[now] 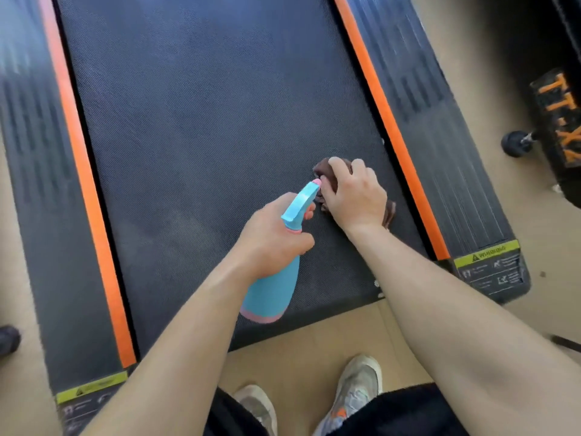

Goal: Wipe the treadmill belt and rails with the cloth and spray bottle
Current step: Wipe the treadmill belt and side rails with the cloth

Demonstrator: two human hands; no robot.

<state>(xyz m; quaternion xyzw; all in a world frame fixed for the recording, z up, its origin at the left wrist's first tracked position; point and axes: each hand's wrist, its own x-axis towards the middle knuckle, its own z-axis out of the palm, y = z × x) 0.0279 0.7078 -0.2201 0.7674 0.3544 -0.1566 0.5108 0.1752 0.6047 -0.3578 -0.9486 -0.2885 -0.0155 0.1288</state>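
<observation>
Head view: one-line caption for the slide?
Right hand grips a brown cloth on the treadmill belt while the left hand holds a blue spray bottle beside it.

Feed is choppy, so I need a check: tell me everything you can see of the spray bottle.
The spray bottle looks like opaque plastic: light blue body, pink band at the base, pink collar, blue trigger head with a pink nozzle tip. The left hand holds it round the neck, tilted above the belt, nozzle aimed toward the cloth.
</observation>
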